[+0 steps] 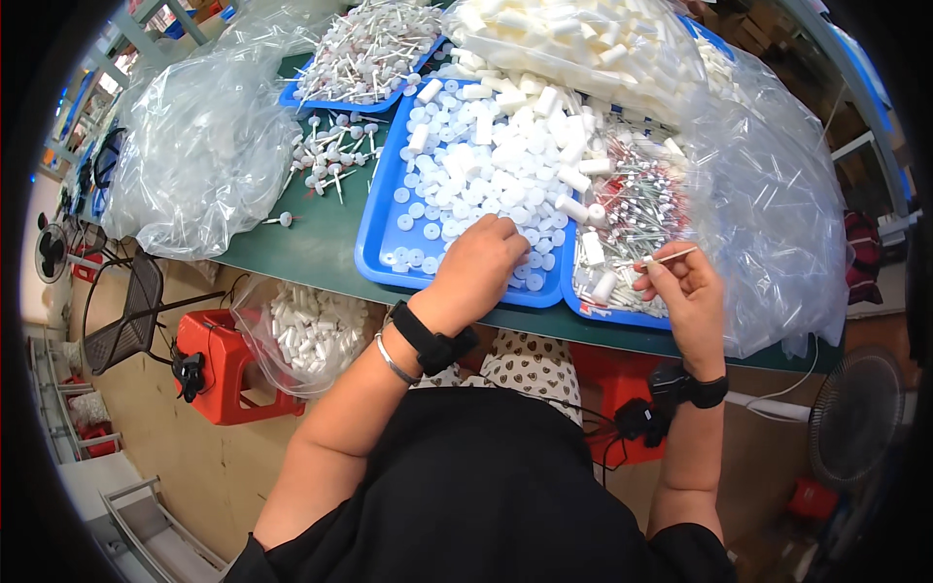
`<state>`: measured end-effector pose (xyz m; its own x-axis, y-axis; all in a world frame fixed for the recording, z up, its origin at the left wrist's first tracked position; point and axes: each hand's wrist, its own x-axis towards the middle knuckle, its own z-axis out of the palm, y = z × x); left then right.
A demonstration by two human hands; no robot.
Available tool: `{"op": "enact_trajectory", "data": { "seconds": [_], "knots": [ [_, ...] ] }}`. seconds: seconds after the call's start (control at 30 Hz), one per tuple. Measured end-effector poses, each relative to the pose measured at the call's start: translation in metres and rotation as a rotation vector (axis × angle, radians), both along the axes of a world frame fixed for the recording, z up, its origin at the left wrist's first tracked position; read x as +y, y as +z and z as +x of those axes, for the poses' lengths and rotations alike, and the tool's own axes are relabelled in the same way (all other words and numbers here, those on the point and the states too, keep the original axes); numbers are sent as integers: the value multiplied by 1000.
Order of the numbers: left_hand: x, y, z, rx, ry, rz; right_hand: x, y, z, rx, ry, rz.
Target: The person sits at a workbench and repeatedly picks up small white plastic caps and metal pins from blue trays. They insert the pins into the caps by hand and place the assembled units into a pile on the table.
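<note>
My left hand [483,257] dips its curled fingers into a blue tray [373,219] of translucent white discs [428,194] and white foam-like cylinders. Its fingertips are hidden, so what they pinch, if anything, does not show. My right hand [685,291] pinches a thin pale rod with a white end [673,257] between thumb and fingers. It is over the right-hand blue tray [598,313], where many slender metal rods with white heads [646,199] lie with several white cylinders [604,287]. Both wrists carry black strapped devices.
A blue tray [292,95] of capped white sticks stands at the far left, with loose ones [330,155] beside it. Bulky clear plastic bags [199,146] flank the work area. A bag of white cylinders [583,39] lies behind. Below are a red stool [216,364] and a fan [855,413].
</note>
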<state>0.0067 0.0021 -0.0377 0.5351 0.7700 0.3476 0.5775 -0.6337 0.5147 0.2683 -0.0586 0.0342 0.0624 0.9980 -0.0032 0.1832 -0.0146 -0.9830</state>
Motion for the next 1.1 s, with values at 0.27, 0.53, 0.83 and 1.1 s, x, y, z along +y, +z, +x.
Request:
{"op": "enact_trajectory", "data": {
  "seconds": [0.27,0.53,0.83,1.1],
  "knots": [
    [-24,15,15,-1081,56,-1247,-11,-10,-41,280,72,-15],
    [-43,13,17,-1377,10,-1493,-16,-19,-54,170,70,-29],
    [-46,9,19,-1424,10,-1506,-15,-18,-47,220,102,-125],
    [-48,12,22,-1387,-48,-1531,-10,-25,-46,328,30,-147]
  ]
}}
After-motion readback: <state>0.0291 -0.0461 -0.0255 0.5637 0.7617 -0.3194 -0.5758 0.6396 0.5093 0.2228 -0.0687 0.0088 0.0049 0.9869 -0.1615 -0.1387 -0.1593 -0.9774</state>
